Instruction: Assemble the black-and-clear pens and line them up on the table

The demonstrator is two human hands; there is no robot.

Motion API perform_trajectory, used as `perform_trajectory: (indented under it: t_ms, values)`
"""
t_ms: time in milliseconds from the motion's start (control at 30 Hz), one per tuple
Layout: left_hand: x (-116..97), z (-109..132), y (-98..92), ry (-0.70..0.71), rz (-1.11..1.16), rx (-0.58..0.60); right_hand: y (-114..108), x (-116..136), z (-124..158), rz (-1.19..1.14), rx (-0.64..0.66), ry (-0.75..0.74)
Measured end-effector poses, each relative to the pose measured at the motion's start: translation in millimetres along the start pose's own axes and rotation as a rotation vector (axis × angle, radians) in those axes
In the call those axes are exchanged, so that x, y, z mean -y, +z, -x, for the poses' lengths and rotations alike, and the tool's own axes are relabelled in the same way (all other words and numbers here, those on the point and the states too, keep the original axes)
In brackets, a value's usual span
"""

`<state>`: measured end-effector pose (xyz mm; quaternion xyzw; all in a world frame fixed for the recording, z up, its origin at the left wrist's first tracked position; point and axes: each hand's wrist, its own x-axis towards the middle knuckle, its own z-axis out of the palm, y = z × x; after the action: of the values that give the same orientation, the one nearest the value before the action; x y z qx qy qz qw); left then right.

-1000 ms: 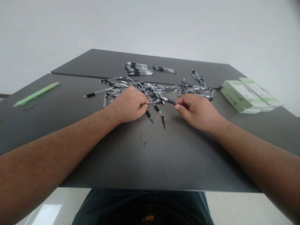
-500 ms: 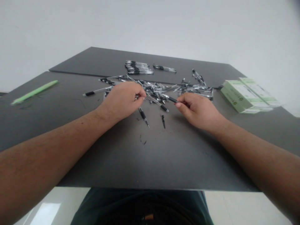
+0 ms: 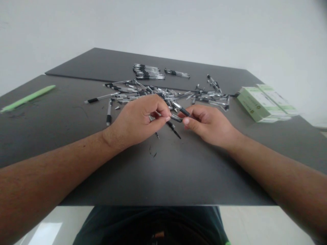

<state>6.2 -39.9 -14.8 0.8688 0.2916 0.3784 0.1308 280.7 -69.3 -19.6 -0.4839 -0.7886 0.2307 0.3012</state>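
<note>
My right hand [image 3: 209, 124] is closed, thumb against fingers, at a clear pen [image 3: 176, 118] with a dark end. The other end of this pen reaches the fingertips of my left hand [image 3: 143, 119], which is pinched; what exactly it grips is too small to make out. Just above the pen, a black-gripped pen [image 3: 182, 109] slants down toward my right fingers. Below my hands lie a black pen tip part [image 3: 176, 133] and a pen point [image 3: 157, 135], partly covered. Behind them spreads a loose pile of clear pens with black grips [image 3: 143, 89].
At the back, a neat row of pens [image 3: 148, 72] lies beside a smaller group [image 3: 177, 73]. Green-and-white boxes [image 3: 267, 103] stand at the right. A long green stick-like object [image 3: 28, 98] lies at the left of the dark table [image 3: 163, 177].
My left hand has moved right and slightly down, and my right hand slightly left, so the fingertips are now close together. The camera view has shifted a little.
</note>
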Motion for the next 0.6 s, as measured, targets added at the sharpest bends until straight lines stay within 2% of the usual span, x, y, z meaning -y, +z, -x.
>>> perform_trajectory:
  t_ms: [167, 300, 467, 600]
  values:
    - [0, 1, 4.0, 0.007, 0.057, -0.021, 5, 5, 1, -0.116, 0.058, 0.050]
    - [3, 3, 11.7, -0.067, 0.245, -0.048, 8, 2, 1, -0.207, 0.066, 0.078]
    - [5, 2, 13.7, -0.150, 0.350, 0.072, 10, 3, 1, -0.226, 0.071, 0.057]
    - [2, -5, 8.0, -0.064, 0.250, 0.146, 12, 9, 2, -0.204, 0.087, 0.053]
